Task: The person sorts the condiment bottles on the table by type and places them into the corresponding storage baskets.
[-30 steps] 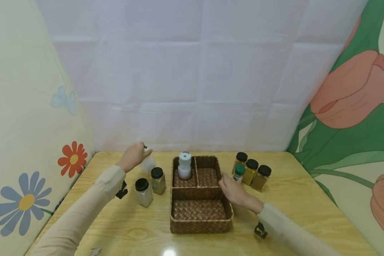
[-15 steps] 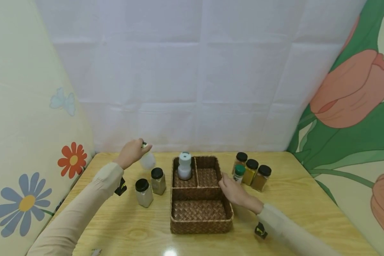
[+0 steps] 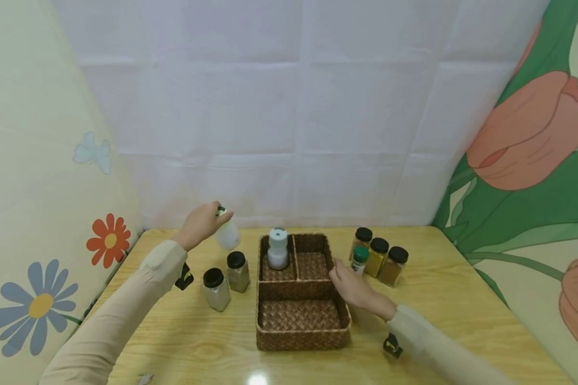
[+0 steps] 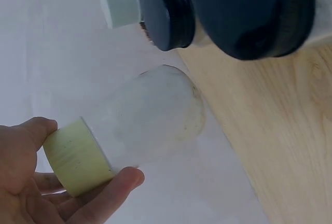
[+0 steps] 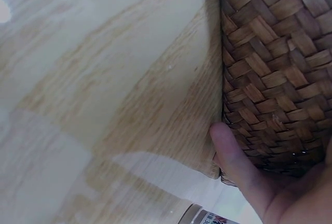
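My left hand point(image 3: 199, 224) holds a clear, pale-capped bottle point(image 3: 227, 234) in the air above the table's back left, tilted on its side; in the left wrist view thumb and fingers pinch its cap point(image 4: 78, 156). My right hand point(image 3: 354, 286) rests on the right rim of a woven basket point(image 3: 302, 337), with a finger point(image 5: 233, 156) against its wall point(image 5: 270, 68). A white bottle point(image 3: 278, 249) stands in the basket's back left compartment.
Two black-lidded jars point(image 3: 216, 289) point(image 3: 237, 271) stand left of the basket. Three black-lidded spice jars point(image 3: 379, 256) and a small green-capped one point(image 3: 359, 260) stand to its right. Fabric walls close in the wooden table point(image 3: 443, 299) at the back and both sides.
My left hand has lifted the clear bottle higher and carried it a little right, toward the basket. The right hand has stayed on the basket's rim.
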Demonstrator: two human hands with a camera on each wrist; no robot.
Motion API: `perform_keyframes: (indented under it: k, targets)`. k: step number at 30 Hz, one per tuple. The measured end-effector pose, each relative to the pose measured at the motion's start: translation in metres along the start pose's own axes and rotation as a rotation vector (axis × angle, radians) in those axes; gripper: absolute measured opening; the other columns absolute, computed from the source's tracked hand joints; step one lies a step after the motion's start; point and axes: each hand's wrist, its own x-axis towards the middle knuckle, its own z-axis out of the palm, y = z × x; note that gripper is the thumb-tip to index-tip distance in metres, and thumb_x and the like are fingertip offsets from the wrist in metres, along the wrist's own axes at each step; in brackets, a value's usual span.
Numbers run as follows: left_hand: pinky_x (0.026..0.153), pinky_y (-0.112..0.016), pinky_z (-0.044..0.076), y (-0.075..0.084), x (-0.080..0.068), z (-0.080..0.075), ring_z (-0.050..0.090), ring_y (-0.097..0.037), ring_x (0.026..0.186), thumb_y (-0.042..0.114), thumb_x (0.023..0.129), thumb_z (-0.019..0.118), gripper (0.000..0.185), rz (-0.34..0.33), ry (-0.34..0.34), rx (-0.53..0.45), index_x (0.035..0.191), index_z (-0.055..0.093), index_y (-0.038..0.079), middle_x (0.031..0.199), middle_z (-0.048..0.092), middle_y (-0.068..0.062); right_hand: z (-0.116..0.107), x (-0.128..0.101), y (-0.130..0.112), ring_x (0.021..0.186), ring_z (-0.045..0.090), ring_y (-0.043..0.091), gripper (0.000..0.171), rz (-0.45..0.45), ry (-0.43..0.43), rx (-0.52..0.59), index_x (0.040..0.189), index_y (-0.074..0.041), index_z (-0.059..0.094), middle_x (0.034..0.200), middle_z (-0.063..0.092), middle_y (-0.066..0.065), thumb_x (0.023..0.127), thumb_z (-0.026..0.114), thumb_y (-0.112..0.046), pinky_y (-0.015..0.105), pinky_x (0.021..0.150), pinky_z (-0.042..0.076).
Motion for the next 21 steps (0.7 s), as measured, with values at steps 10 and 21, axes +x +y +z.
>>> perform_keyframes:
  k: [10,21]
  targets:
    - [0.057,-0.037,0.045,0.014,0.0,-0.009,0.055,-0.023,0.061,0.026,0.103,0.055,0.036,0.016,0.033,0.022,0.099,0.059,-0.009,0.078,0.06,-0.014,0.0,-0.001,-0.002,0.039,0.019,0.007,0.058,0.005,-0.013,0.003,0.144,0.023,0.017,0.049,0.031,-0.006,0.111,0.02,-0.025,0.024,0.041,0.024]
    - [0.058,-0.037,0.047,0.028,0.0,-0.011,0.057,-0.021,0.06,0.03,0.104,0.053,0.039,0.058,0.052,-0.006,0.101,0.062,-0.008,0.08,0.062,-0.014,0.0,-0.002,-0.002,0.04,0.018,0.007,0.056,0.008,-0.007,0.018,0.141,0.022,0.024,0.048,0.031,-0.006,0.111,0.02,-0.025,0.024,0.042,0.024]
